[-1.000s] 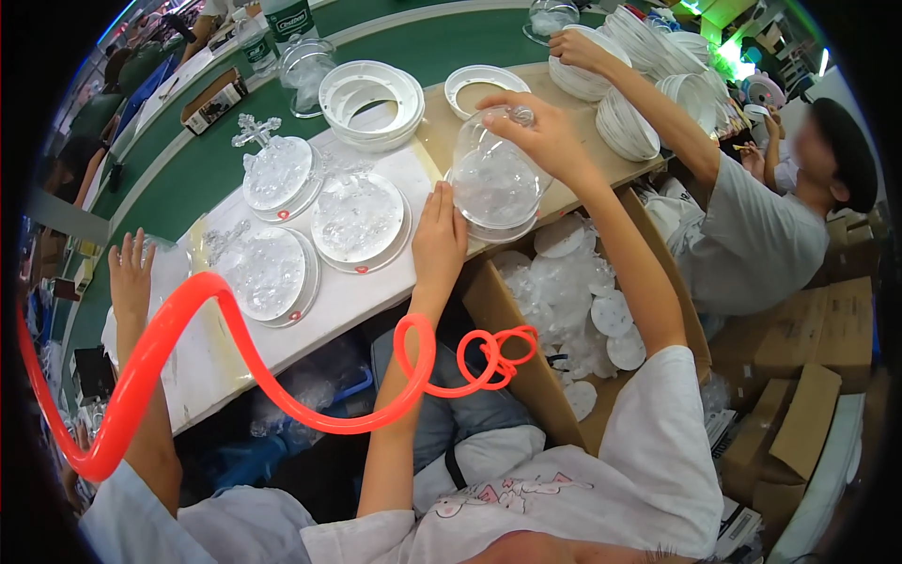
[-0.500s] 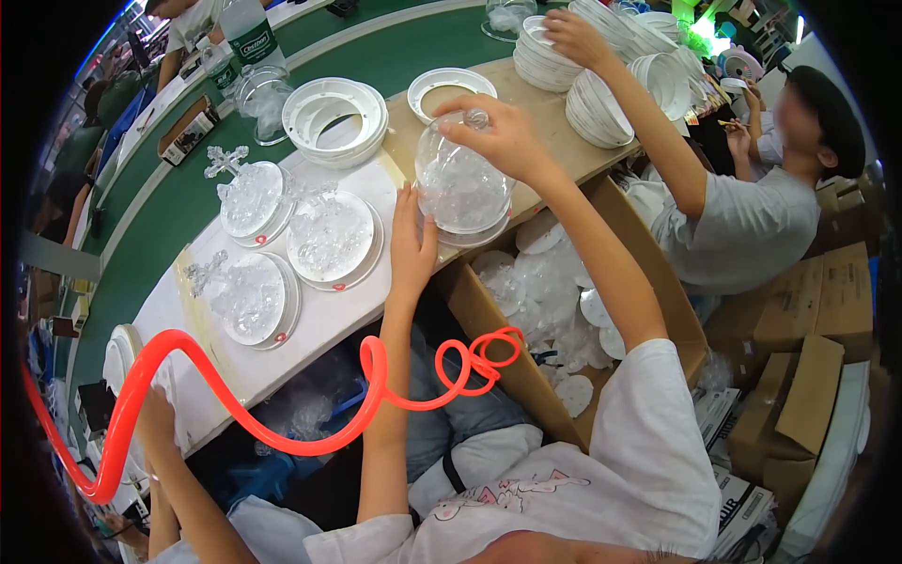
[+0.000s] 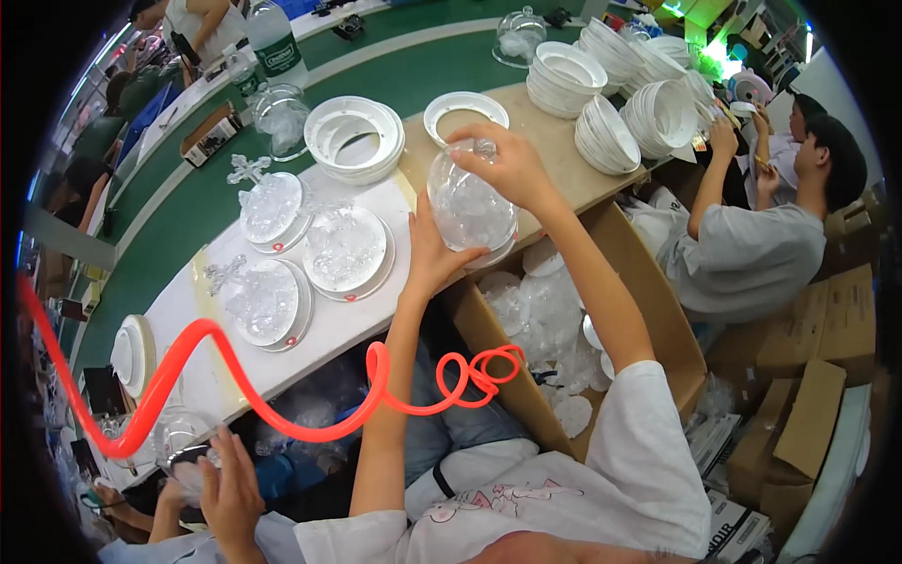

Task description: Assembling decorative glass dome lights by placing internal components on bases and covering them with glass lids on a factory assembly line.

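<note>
A clear dome cover with a knob on top sits over a white round base at the table's front edge, with clear pieces inside. My right hand is closed over the dome's top by the knob. My left hand cups the dome's lower left side, its thumb along the rim near the base. To the left, several white round bases carry clear crystal-like ornaments, among them one with a cross, another beside it and a nearer one. A single white ring lies just beyond my hands.
White rings are stacked behind the ornaments, and more stacks stand at right. An open cardboard box of white discs is below the edge. A red coiled hose crosses in front. Co-workers sit on both sides.
My left hand has turned from upright beside the dome to cupping its lower side, and the dome is tilted more. The co-worker at right has drawn an arm back from the ring stacks.
</note>
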A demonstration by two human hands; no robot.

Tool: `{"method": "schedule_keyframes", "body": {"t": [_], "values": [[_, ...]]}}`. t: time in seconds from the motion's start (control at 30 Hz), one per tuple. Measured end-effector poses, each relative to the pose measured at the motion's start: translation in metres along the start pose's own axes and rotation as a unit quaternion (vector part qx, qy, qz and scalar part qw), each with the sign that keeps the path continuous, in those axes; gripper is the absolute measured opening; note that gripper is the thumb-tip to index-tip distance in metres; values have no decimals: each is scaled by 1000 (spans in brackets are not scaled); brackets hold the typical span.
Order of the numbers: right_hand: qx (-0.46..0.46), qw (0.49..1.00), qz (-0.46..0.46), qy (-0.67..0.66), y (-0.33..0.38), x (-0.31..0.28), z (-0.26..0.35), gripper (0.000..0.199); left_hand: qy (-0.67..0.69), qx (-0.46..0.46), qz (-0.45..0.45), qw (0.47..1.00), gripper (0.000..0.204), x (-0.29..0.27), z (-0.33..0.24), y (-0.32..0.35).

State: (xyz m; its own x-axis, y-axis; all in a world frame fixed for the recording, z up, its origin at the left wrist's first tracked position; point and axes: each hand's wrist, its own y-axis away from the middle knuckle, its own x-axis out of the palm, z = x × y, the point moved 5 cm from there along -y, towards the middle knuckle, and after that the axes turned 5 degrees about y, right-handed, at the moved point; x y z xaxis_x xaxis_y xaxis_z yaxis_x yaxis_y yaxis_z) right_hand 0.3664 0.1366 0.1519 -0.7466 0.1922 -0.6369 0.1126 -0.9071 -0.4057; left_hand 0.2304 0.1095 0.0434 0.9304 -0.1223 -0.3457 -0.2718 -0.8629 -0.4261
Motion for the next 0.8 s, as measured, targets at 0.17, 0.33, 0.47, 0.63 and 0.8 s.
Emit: {"method": "schedule_keyframes", "body": {"t": [0.17,0.33,0.47,0.63,0.8], "values": [[18,1000,21,-4,-3,2,-9,37,82,14,-6,996,112,-1,-6,-5],[-98,991,84,23,14,-14,-5,95,44,48,-18,998,119,-1,3,-1],[-41,988,148,-5,40,-16,-12,112,51,13,-11,999,121,0,11,3],[-67,985,137,-76,40,-12,-26,115,45,20,1,999,122,2,6,1],[-75,985,138,-71,40,-8,-25,115,43,-3,2,999,123,2,13,1]]}}
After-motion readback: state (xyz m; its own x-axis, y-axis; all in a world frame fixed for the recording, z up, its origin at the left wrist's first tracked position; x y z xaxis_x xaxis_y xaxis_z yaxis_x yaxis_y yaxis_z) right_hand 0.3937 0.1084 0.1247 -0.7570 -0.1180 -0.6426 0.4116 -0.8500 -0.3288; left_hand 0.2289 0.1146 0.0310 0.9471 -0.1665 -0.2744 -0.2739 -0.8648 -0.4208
